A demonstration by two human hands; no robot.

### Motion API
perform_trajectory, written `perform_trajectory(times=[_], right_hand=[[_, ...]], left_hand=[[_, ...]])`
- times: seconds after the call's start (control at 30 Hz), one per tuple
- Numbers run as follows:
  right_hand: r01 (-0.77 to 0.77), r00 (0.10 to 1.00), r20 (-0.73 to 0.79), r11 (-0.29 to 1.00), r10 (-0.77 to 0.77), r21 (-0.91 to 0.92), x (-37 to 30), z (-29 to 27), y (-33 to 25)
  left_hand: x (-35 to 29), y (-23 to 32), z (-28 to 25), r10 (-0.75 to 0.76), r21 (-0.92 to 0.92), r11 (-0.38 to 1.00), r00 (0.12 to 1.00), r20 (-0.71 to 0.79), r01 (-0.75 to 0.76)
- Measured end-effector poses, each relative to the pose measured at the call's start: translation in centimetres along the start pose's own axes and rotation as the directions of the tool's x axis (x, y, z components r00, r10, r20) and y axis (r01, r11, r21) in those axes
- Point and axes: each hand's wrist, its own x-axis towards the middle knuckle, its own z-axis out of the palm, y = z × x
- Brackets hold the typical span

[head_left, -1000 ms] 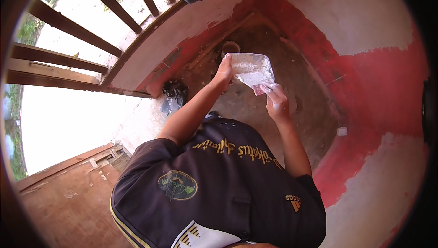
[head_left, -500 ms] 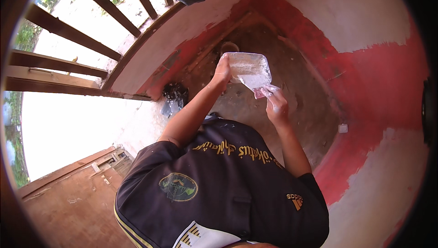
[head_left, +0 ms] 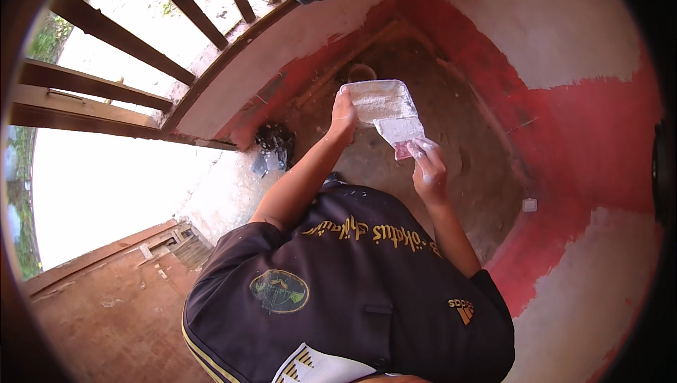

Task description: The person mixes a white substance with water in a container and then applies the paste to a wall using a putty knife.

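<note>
My left hand [head_left: 343, 115] grips the left end of a shallow rectangular tray [head_left: 383, 100] with rounded corners. White paste is smeared over the tray's inside and rim. Between the fingers of my right hand [head_left: 429, 164] is a flat putty spreader [head_left: 400, 130], its broad face coated white and its part by my fingers pinkish red. The spreader lies at the tray's near right edge, overlapping it in view; whether they touch I cannot tell. White paste spots my right fingers.
Red walls [head_left: 564, 129] with pale coated patches meet in a corner ahead. A wooden barred railing [head_left: 127, 44] stands on the left. On the floor are a dark plastic bag [head_left: 273, 144] and a round pot-like thing [head_left: 362, 73]. A small white square [head_left: 529, 204] sits at the right wall.
The spreader has shifted slightly toward me relative to the tray, and more of its reddish part shows. Both hands keep their holds. The whole view has turned a little.
</note>
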Motion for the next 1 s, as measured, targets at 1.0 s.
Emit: perform_trajectory(times=[1.0], right_hand=[[-0.113,0.982,-0.174,0.972,0.078,-0.207,0.1,-0.9,2.3]], left_hand=[[-2.0,0.8,1.5,0.208,0.122,0.975,0.963,-0.171,-0.188]])
